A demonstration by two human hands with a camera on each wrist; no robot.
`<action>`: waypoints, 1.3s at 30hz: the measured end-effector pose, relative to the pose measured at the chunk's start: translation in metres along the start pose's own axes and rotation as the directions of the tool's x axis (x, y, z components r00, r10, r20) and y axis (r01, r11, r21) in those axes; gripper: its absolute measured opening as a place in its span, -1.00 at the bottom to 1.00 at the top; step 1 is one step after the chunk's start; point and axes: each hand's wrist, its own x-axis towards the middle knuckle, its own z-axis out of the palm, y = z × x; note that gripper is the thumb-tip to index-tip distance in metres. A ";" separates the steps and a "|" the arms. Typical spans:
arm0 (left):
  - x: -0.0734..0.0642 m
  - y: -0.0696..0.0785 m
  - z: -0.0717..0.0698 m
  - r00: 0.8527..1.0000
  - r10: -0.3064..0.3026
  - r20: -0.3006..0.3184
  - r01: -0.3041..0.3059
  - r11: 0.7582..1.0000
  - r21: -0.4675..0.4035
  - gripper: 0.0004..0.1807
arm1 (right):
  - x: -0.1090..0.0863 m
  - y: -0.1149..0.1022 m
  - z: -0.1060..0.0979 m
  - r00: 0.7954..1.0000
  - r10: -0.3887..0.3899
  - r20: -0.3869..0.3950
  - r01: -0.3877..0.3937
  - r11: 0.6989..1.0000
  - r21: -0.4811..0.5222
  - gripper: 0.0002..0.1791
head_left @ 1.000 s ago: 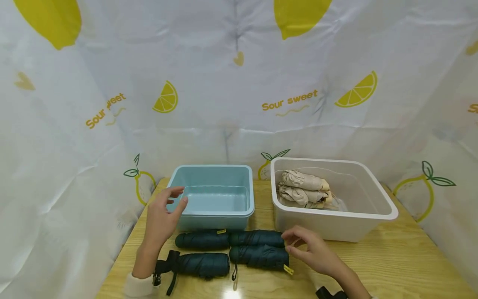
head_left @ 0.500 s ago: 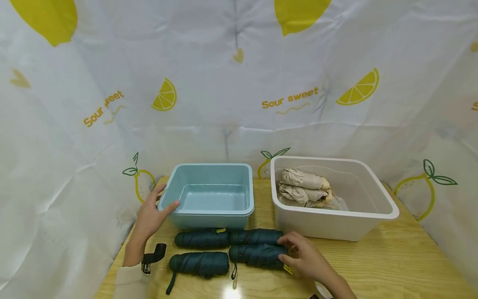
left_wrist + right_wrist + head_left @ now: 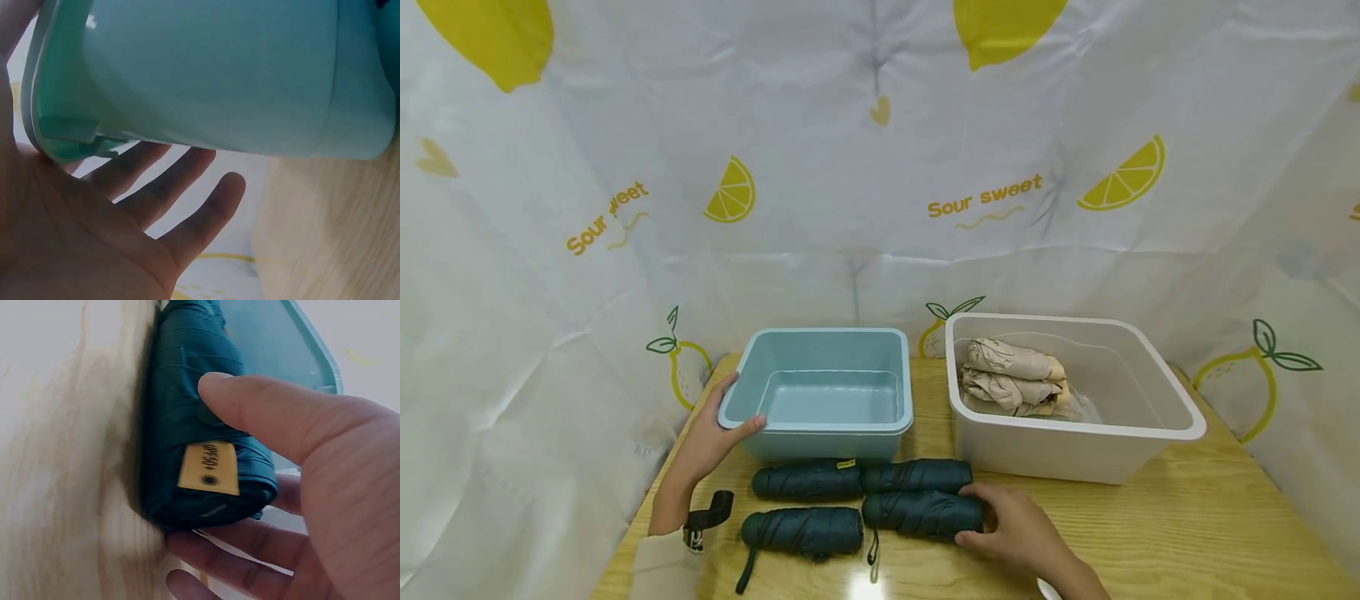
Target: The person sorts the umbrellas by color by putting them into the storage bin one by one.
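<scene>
My left hand (image 3: 703, 442) holds the front left corner of the light blue plastic bin (image 3: 831, 446), its thumb over the rim. In the left wrist view the other fingers (image 3: 200, 219) spread along the outside of the bin wall. My right hand (image 3: 1018, 529) grips the right end of a dark green folded umbrella (image 3: 921, 514) lying on the table. The right wrist view has the thumb (image 3: 250, 403) on the umbrella's side above a yellow tag (image 3: 209, 469), with fingers under its end. Similar umbrellas lie behind it (image 3: 917, 475) and to its left (image 3: 805, 531).
Another green umbrella (image 3: 805, 481) lies along the blue bin's front. At the right stands a larger white bin (image 3: 1037, 450) with beige rolled bundles (image 3: 1011, 360) at its left end. A lemon-print curtain (image 3: 812, 283) hangs behind the wooden table (image 3: 1195, 525).
My left hand has come down and left, from above the blue bin onto its corner. My right hand has moved left and closed round the end of the front right umbrella.
</scene>
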 end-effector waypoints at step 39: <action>0.003 -0.037 0.002 0.973 0.194 0.126 -0.127 0.903 -0.411 -0.21 | 0.004 0.000 -0.010 0.998 -0.043 0.047 0.008 0.816 0.578 -0.42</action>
